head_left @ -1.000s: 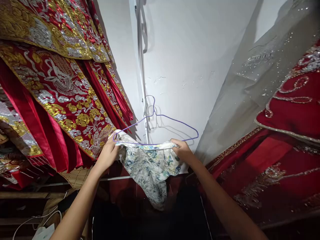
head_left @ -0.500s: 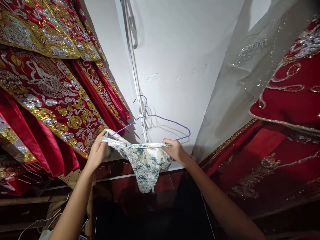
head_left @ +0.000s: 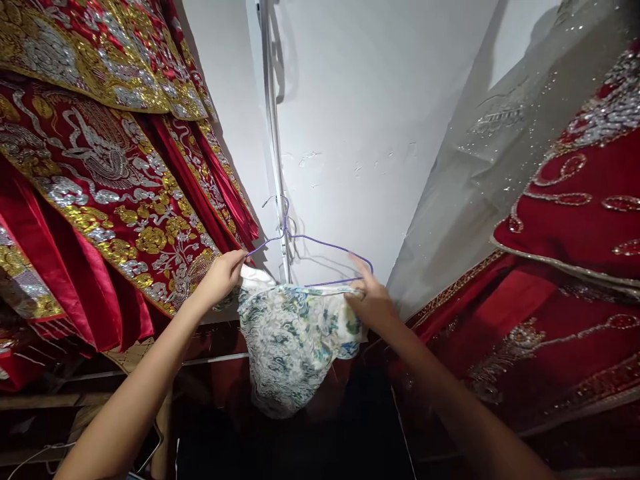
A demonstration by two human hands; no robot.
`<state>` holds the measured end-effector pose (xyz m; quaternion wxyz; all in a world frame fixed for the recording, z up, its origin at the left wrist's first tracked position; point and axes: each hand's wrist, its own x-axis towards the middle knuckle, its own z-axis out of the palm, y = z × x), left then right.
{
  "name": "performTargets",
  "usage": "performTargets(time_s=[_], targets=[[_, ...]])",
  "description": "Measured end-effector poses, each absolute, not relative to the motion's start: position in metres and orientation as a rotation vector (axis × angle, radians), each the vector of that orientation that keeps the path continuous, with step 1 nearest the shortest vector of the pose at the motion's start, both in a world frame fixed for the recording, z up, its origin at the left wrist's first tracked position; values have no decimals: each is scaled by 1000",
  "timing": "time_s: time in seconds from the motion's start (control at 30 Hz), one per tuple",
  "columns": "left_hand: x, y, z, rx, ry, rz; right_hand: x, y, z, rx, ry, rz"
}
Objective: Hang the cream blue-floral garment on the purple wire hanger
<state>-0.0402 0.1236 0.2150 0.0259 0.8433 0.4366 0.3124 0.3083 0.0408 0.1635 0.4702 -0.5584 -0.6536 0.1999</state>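
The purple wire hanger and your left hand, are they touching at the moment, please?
Touching. The head view shows the left hand closed around the left end of the purple wire hanger, where the floral cloth is draped.

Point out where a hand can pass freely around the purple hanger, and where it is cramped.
Free: the white wall above the purple hanger, between the red embroidered robes and the grey sequinned cloth. Crowded: the hanger's ends, where the left hand and right hand grip the floral cloth beside those garments.
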Motion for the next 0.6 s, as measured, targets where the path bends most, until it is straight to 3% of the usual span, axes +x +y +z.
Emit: performTargets(time_s=[0.13, 0.3, 0.37, 0.5, 0.6], targets=[[-50, 126, 225, 2662, 1263, 906, 353, 51, 188, -1488, -1411, 436], [-60, 130, 216, 2561, 1365, 1039, 380, 72, 195, -1282, -1534, 1099], [-65, 132, 204, 2378, 1510, 1112, 373, 77, 189, -1196, -1390, 1208], [-67, 132, 193, 2248, 1584, 1085, 343, 86, 192, -1150, -1354, 1217], [-54, 126, 202, 2324, 1469, 1104, 321, 87, 205, -1143, -1502, 1005]])
